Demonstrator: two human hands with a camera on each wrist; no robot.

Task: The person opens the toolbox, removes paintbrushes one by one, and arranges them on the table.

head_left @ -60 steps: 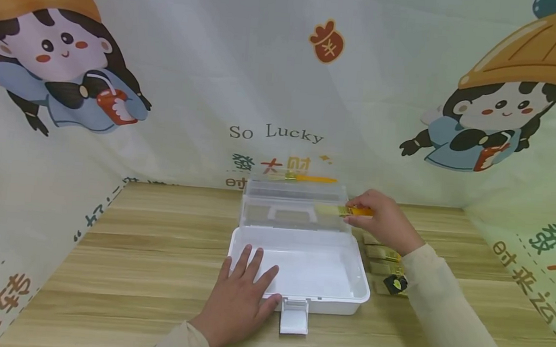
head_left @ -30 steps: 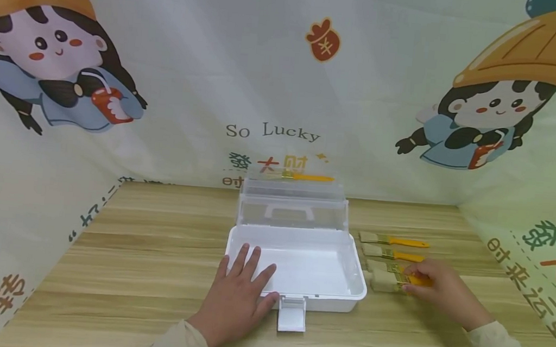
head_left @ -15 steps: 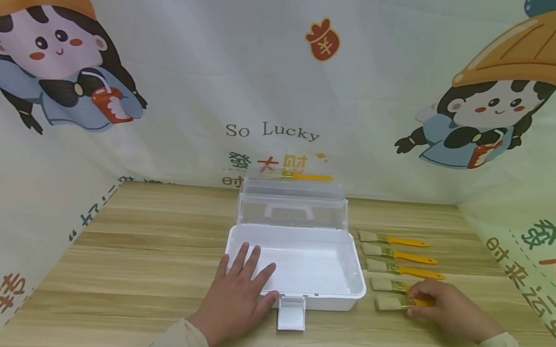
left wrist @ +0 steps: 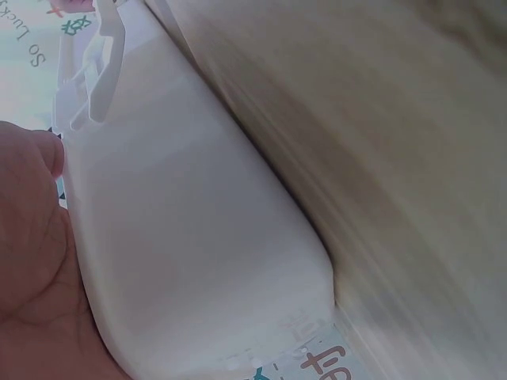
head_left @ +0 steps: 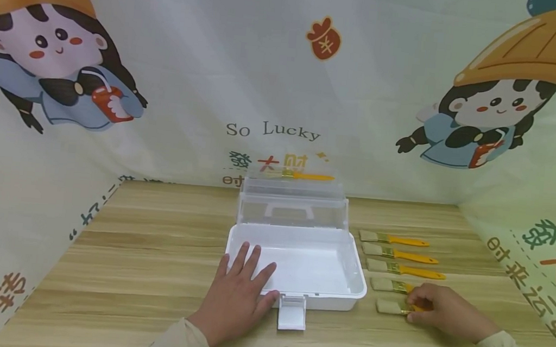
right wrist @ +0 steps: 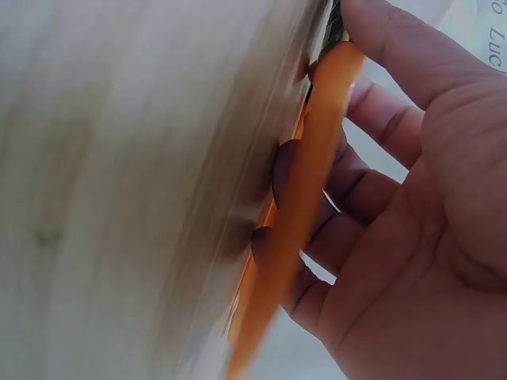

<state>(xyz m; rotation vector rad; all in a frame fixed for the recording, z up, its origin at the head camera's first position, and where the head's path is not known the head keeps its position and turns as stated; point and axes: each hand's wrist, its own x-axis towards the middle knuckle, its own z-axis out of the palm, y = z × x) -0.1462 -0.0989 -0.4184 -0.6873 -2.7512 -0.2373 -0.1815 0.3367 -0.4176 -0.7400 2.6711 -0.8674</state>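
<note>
My left hand [head_left: 241, 293] rests spread over the near-left rim of a white plastic box [head_left: 332, 297]; in the left wrist view its palm [left wrist: 32, 261] lies along the box wall [left wrist: 190, 206]. The lid [head_left: 292, 210], see-through, is tipped back. To the right of the box, my right hand [head_left: 446, 309] pinches the nearest flat paintbrush [head_left: 392, 307] between thumb and fingers, low over the table. The right wrist view shows its orange handle [right wrist: 297, 206] between thumb and fingers, with several fingertips down by the table. A second paintbrush [head_left: 389, 285] lies just beyond it, its handle partly behind the fingers.
Three more paintbrushes lie parallel farther back, the farthest paintbrush [head_left: 395, 239] beside the lid hinge. Another paintbrush [head_left: 307, 176] shows at the top of the raised lid. A latch [head_left: 292, 313] hangs at the box front. A printed cloth [head_left: 207, 70] encloses the wooden table [head_left: 156, 229].
My right hand has come from above the lid with a paintbrush down to the right of the box, then slightly nearer, bringing the brush to the row's near end. The left hand stays put.
</note>
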